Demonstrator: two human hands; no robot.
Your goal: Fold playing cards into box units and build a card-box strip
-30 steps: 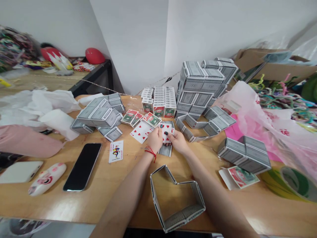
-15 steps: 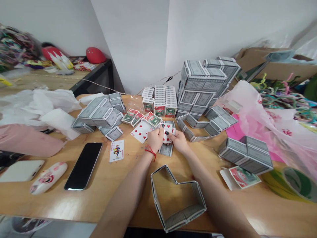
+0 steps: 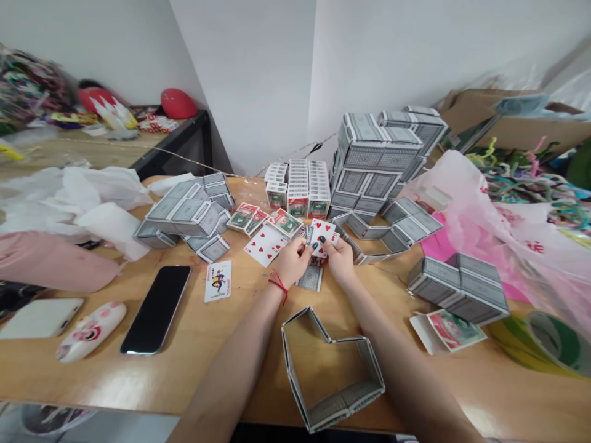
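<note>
Both my left hand (image 3: 293,258) and my right hand (image 3: 340,258) pinch playing cards (image 3: 321,232) above the middle of the table. A five of hearts faces up at the front, with a second card edge behind it. Under my hands lies a face-down card (image 3: 310,278). Left of my left hand is a face-up hearts card (image 3: 263,245), partly under a card box (image 3: 285,223). A joker (image 3: 218,280) lies farther left. Between my forearms sits a heart-shaped frame of folded cards (image 3: 332,369).
Card structures (image 3: 378,160) rise at the back right, beside rows of card boxes (image 3: 298,187). More folded-card shapes lie left (image 3: 184,212) and right (image 3: 457,286). A phone (image 3: 156,309), a mouse (image 3: 91,331) and green-yellow tape (image 3: 545,341) lie at the sides.
The cards in my hands have shifted up and to the right and fanned apart, the five of hearts now tilted. My right hand has moved slightly right.
</note>
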